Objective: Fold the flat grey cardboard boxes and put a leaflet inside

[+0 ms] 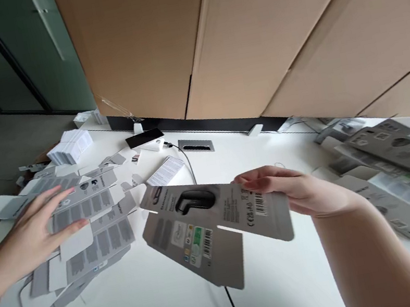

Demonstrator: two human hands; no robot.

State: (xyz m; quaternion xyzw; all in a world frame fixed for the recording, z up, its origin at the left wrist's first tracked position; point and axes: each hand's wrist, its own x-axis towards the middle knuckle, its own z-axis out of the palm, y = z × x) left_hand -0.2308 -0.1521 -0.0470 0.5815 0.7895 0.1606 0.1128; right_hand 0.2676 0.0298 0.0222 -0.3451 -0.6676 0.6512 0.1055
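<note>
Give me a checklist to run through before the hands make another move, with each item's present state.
1. Right hand gripping the unfolded carton: ok, thumb and fingers pinch its right end.
2. Left hand free: ok, fingers spread, holding nothing.
3. Left hand touching the left pile of flat cartons: cannot tell; it is over the pile, but contact is unclear.
4. Left pile squared up: not ok, its cartons lie fanned out and overlapping.
5. Carton not touching the black cable: cannot tell, the cable passes out of sight behind it.
</note>
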